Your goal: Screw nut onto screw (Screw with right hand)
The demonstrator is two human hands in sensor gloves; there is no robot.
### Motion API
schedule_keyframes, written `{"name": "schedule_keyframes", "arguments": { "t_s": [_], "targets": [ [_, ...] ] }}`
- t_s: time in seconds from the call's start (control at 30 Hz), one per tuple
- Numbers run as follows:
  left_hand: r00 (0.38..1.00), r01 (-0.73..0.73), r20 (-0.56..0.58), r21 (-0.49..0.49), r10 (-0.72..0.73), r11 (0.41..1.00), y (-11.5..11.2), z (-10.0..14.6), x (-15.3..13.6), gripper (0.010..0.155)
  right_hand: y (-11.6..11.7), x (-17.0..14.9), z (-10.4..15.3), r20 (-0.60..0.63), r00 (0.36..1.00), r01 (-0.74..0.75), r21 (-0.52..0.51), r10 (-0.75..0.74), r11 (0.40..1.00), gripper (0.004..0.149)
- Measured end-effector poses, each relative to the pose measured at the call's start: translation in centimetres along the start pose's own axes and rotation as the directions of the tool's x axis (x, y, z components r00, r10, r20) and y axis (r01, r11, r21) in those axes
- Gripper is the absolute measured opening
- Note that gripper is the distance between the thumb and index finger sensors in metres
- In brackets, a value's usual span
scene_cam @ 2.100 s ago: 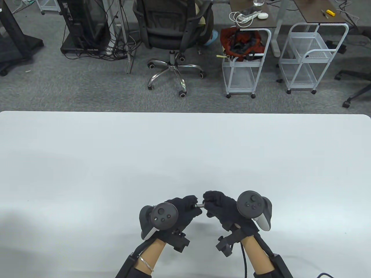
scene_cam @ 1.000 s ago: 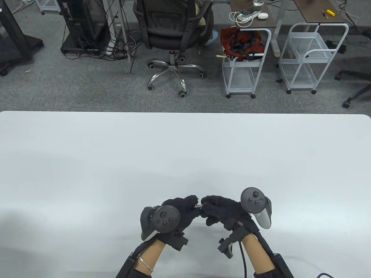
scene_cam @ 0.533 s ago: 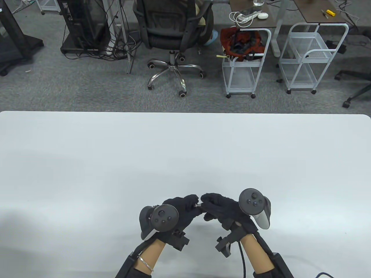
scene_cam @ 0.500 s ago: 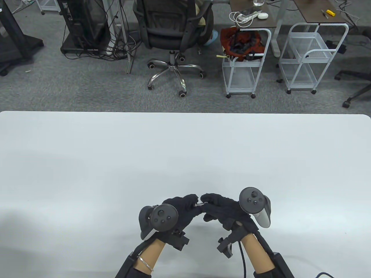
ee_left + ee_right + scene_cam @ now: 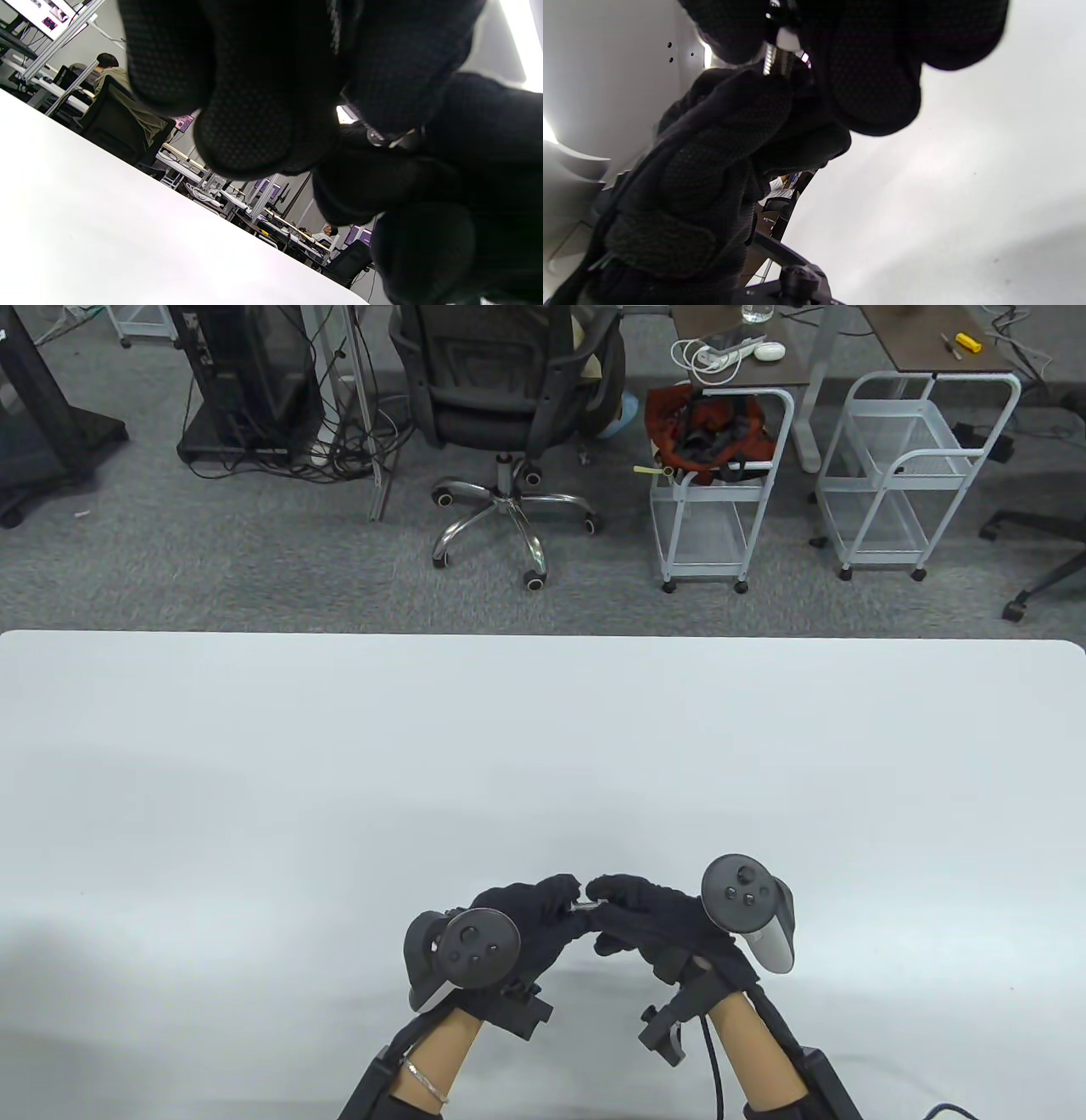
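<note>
A small metal screw [image 5: 584, 906] lies level between my two gloved hands, low over the white table [image 5: 543, 763] near its front edge. My left hand [image 5: 565, 903] grips the screw's left end in curled fingers. My right hand [image 5: 606, 899] pinches the right end with its fingertips; the nut is hidden under them. Only a short piece of shaft shows between the hands. In the right wrist view the threaded shaft [image 5: 772, 60] runs from my right fingertips [image 5: 874, 63] into the left glove [image 5: 721, 140]. In the left wrist view a bit of metal [image 5: 384, 137] shows between the gloves.
Beyond the table's far edge are an office chair [image 5: 509, 398], two white wire carts [image 5: 721, 492] [image 5: 916, 466] and desks with cables. My hands work just above the table's front middle.
The right hand has rolled slightly at the wrist and its tracker has shifted a little. The bare shaft between the hands is shorter than two seconds ago. The left hand stays nearly still.
</note>
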State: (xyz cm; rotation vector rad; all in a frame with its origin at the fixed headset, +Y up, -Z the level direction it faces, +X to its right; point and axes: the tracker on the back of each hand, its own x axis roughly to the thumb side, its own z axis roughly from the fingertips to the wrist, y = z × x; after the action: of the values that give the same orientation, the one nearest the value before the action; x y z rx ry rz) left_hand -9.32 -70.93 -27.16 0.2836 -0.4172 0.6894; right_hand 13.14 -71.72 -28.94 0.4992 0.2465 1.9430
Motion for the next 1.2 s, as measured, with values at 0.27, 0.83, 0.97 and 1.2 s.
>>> {"name": "schedule_keyframes", "arguments": {
  "t_s": [0.27,0.83,0.97,1.2],
  "targets": [
    [1.000,0.001,0.027,-0.007,0.000,1.000,0.0,0.1,0.4,0.047,0.1,-0.2,0.3,-0.068,0.993,-0.098,-0.053,0.094,0.994,0.061],
    [0.999,-0.025,0.029,0.008,0.025,1.000,0.6,0.3,0.9,0.047,-0.6,0.3,0.7,-0.012,0.999,-0.033,-0.033,0.033,0.999,0.053],
    [0.999,-0.010,0.030,0.018,0.010,1.000,0.7,0.3,1.0,0.048,-0.5,0.2,0.8,-0.003,0.998,-0.058,-0.022,0.058,0.998,0.060],
    [0.999,-0.031,0.018,0.031,0.030,0.999,1.0,0.4,0.9,0.048,-0.4,0.3,0.6,0.005,0.999,-0.043,-0.009,0.043,0.999,0.054]
  ]
}}
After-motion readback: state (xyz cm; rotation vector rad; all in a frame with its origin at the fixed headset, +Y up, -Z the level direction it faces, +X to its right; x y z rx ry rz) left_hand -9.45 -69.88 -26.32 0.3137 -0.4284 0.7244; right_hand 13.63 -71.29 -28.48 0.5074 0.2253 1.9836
